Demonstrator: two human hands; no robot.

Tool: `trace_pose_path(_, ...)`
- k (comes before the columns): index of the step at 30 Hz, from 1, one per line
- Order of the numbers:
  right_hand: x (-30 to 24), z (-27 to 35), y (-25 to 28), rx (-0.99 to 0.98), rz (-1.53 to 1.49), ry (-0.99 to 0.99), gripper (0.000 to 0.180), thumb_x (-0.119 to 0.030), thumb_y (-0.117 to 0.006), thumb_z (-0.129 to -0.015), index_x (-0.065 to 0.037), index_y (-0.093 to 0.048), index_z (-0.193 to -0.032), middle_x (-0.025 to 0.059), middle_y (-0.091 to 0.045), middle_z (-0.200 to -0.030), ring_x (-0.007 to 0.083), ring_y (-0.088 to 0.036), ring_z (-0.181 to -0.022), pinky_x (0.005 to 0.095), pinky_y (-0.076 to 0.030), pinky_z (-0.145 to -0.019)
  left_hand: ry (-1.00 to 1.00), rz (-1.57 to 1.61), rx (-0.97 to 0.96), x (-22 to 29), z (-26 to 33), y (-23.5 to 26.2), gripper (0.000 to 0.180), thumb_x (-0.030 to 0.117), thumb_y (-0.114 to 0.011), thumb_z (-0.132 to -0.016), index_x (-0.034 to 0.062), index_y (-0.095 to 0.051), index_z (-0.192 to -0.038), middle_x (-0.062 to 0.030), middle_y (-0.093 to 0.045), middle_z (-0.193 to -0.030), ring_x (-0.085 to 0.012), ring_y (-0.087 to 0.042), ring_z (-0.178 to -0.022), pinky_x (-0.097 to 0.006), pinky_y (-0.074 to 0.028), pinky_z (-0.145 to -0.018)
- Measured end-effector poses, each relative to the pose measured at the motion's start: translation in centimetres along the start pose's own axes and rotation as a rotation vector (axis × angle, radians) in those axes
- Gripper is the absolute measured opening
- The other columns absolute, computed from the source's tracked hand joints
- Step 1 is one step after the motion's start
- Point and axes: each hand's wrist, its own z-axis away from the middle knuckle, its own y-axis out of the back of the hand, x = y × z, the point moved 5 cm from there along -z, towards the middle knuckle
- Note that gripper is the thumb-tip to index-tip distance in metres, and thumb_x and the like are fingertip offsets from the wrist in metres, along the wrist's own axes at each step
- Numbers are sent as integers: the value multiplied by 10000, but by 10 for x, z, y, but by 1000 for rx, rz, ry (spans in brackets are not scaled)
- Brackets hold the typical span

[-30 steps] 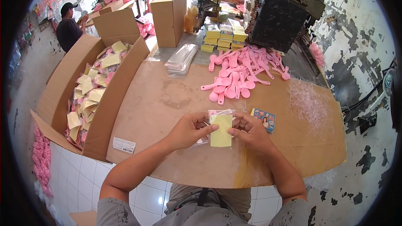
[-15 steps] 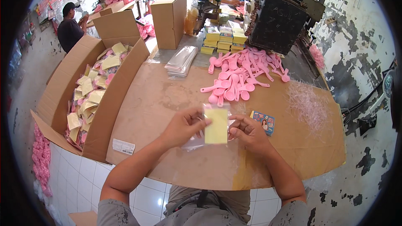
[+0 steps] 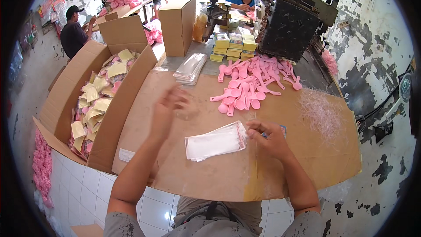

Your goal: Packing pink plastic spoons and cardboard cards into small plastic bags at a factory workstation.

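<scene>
My left hand (image 3: pixel 172 100), smeared by motion, is over the cardboard-covered table left of centre. Its fingers look stretched out and I see nothing in them. My right hand (image 3: pixel 268 139) hovers at the right end of a small stack of clear plastic bags (image 3: pixel 212 142), thumb and forefinger apart. Whether its fingertips touch the bags I cannot tell. A blue printed card stack (image 3: pixel 283 130) lies mostly hidden behind that hand. Beyond the bags spreads a heap of pink plastic spoons (image 3: pixel 245 90).
To the left stands an open carton (image 3: pixel 127 105) filled with bagged pink items and yellow cards. More clear bags (image 3: pixel 190 68), yellow card stacks (image 3: pixel 222 41) and a black machine (image 3: pixel 289 26) are at the back. Plastic strips (image 3: pixel 322 112) lie right. Other people work behind.
The bagged yellow card has left my hands and I cannot see where it went. My left hand moved up and left; the right stayed close by. The bag stack beneath now shows.
</scene>
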Motion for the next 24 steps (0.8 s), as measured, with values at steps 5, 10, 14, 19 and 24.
trace_pose_path(5,-21,-3,48,118,700,142,332,-199,-746,-900,-45,-698,-1190,135,-671,-1103,270,-668,-990,378,-526,-865,-264,-662,-414,-13,38,-80,387,168,-750,-884,39,-680,-1242,-114,-653,-1153,-232,-646,-1027,-364,-519,-863)
trace_pose_path(10,-9,1,71,-13,828,73,376,-240,-754,-888,-42,-701,-1203,143,-649,-1100,310,-639,-1033,404,-509,-919,-412,-882,-491,-20,46,-96,430,211,-792,-849,36,-686,-1228,-144,-626,-1120,-315,-628,-1015,-394,-518,-871)
trace_pose_path(14,5,8,73,60,683,50,388,-245,-772,-886,-47,-704,-1213,118,-655,-1061,262,-653,-984,363,-519,-891,-378,-841,-497,-31,44,-92,362,191,-779,-850,30,-707,-1167,-132,-624,-1066,-305,-612,-1008,-410,-502,-884)
trace_pose_path(19,11,9,76,146,572,2,353,-215,-755,-901,-26,-708,-1195,127,-667,-1065,258,-657,-975,357,-519,-876,-309,-723,-477,-32,44,-86,275,128,-757,-856,29,-720,-1110,-118,-624,-1018,-294,-604,-983,-411,-488,-877)
trace_pose_path(24,18,12,82,218,576,-4,280,-157,-739,-913,-15,-718,-1153,118,-677,-1064,231,-661,-944,343,-520,-846,-353,-742,-463,-33,43,-87,230,76,-767,-853,23,-741,-1076,-105,-652,-962,-269,-639,-914,-392,-519,-804)
